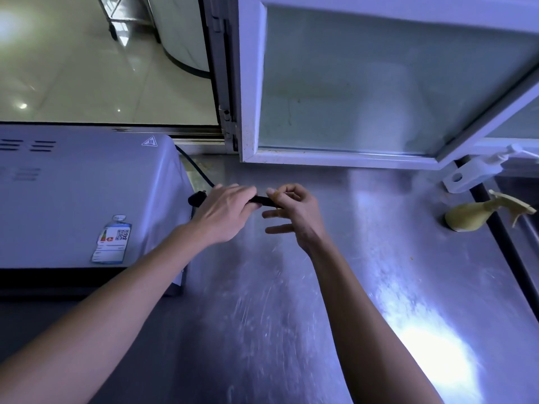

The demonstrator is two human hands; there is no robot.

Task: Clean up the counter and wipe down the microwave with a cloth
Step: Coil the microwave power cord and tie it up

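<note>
- Both hands are working just right of the white box-shaped microwave (84, 196): the left hand (224, 214) is gripping a black power cord (261, 200), and the right hand (291, 211) is pinching its other end.
- The scuffed steel counter (291, 301) is looking mostly cleared; a yellow spray bottle (472, 215) is lying far right.
- No cloth is showing, so I'm guessing the wiping is yet to start.

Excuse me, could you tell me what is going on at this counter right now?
A person stands at a steel counter beside the microwave. Both hands hold a black power cord that runs from behind the microwave: the left hand grips it near the plug end, the right hand pinches it further along. A yellow spray bottle lies on the counter to the right. No cloth is visible.
</note>
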